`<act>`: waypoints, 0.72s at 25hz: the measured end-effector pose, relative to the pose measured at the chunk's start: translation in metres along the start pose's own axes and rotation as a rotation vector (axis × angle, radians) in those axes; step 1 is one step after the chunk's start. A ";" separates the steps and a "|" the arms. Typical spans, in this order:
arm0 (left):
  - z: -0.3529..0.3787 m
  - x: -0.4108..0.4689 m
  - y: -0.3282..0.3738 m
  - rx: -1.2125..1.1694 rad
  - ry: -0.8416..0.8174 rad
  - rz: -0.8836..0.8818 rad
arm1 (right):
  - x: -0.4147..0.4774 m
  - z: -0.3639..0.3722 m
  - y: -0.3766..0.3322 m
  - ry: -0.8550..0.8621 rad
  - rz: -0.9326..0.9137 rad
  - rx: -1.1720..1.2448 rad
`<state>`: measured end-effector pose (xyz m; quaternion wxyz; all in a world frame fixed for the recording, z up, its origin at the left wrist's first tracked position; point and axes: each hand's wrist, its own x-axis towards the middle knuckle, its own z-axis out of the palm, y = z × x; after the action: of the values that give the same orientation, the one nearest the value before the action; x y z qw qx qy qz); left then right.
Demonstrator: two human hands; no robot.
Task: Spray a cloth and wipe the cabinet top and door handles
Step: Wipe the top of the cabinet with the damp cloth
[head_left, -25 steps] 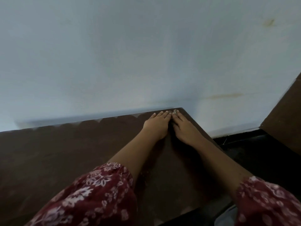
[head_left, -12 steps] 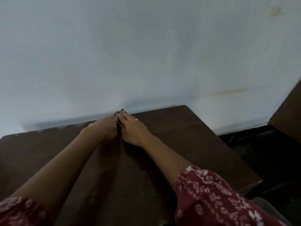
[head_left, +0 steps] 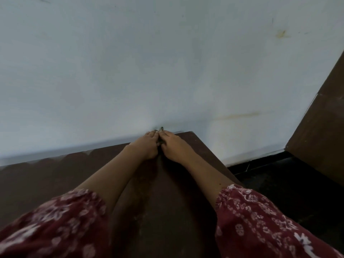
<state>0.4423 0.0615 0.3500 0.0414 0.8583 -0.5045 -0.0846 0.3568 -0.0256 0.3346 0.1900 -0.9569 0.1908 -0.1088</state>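
Note:
The dark brown cabinet top (head_left: 176,192) runs along a pale wall. My left hand (head_left: 147,146) and my right hand (head_left: 175,146) lie side by side, palms down, at its far edge against the wall, a little left of the far right corner. A dark cloth (head_left: 159,142) shows only as a thin strip between the two hands and as a bit poking out past the fingertips; the rest is hidden under them. Both hands press on it. No spray bottle or door handles are in view.
The pale wall (head_left: 167,62) stands directly behind the cabinet top. A dark floor (head_left: 279,183) lies to the right below the cabinet's right edge. A brown wooden panel (head_left: 320,123) stands at the far right.
The hands slid together with the cloth from the far right corner leftward along the wall edge, then came partway back to the right.

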 end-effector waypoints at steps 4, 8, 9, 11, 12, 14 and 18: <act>0.003 0.037 0.051 -0.022 0.001 0.073 | -0.001 -0.019 0.053 0.089 0.116 -0.055; 0.008 0.043 0.078 -0.031 -0.019 0.121 | -0.017 -0.028 0.066 0.119 0.201 -0.009; 0.009 0.038 0.081 -0.037 -0.020 0.131 | -0.025 -0.029 0.065 0.133 0.218 0.000; 0.011 0.023 0.089 -0.059 -0.034 0.153 | -0.048 -0.029 0.060 0.159 0.248 0.010; 0.013 0.013 0.095 -0.064 -0.038 0.165 | -0.062 -0.029 0.058 0.170 0.253 0.007; 0.016 -0.010 0.109 -0.075 -0.054 0.192 | -0.092 -0.034 0.054 0.183 0.252 0.007; 0.025 -0.061 0.137 -0.115 -0.071 0.248 | -0.157 -0.043 0.046 0.194 0.274 0.011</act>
<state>0.2910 0.0480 0.3536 0.0829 0.7821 -0.6020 -0.1382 0.1877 -0.0145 0.3334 0.1888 -0.9059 0.3364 -0.1749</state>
